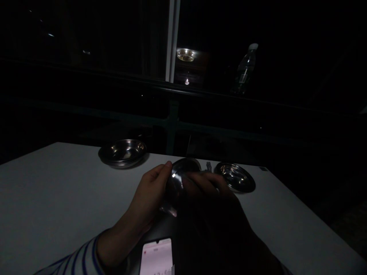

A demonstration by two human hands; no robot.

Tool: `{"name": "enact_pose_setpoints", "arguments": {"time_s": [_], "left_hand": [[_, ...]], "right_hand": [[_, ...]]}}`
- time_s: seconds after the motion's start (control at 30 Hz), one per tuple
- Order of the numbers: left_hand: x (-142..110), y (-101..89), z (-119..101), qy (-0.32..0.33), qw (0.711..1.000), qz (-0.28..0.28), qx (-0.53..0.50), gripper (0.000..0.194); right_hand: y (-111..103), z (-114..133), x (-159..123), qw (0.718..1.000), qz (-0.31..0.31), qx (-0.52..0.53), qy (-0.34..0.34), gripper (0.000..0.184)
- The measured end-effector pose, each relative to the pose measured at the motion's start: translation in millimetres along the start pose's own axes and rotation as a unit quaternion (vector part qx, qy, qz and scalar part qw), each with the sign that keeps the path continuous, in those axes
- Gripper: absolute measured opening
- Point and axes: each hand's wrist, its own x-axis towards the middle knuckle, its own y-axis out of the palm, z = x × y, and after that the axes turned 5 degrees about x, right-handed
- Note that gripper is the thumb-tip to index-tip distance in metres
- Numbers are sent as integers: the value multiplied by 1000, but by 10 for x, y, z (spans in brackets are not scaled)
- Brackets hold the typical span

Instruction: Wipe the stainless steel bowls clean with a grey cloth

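Note:
A shiny metal bowl [175, 179] is tilted up above the table in front of me. My left hand [150, 191] grips its left side, the thumb lying along the rim. Over the bowl's right part lies my right hand [213, 194], mostly in deep shadow, with its fingers bent against the metal. Whatever sits under those fingers is hidden. A lit phone [156, 256] is below the bowl, near my left wrist.
Stacked metal bowls [123, 152] stand on the white table [63, 198] at the back left. Another metal bowl [235, 177] lies to the right, beside a small patterned strip [208, 166]. A plastic bottle [245, 70] stands beyond the table, near a dark window.

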Motion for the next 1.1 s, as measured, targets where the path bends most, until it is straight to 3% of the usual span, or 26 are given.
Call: {"name": "enact_pose_setpoints", "arguments": {"time_s": [0.1,0.3,0.53,0.77,0.97,1.1], "left_hand": [[-4,5,-8,-15,1000,-1,-13,27],[-3,10,-27,-31,999,-2,-27,24],[-12,26,-55,-32,999,0,-44,23],[0,17,-21,-34,998,8,-47,23],[-17,26,-19,-30,999,10,-29,23],[-9,26,-16,-48,998,-5,-45,23]], "right_hand": [[-4,-54,8,1000,-4,6,4,33],[108,97,-54,999,-8,9,-43,35],[-76,-88,72,997,-64,-9,-34,26],[105,92,-47,998,-35,-18,-53,30],[15,-18,1,999,-27,-31,-32,29],[82,14,-41,997,-17,-31,-62,33]]}}
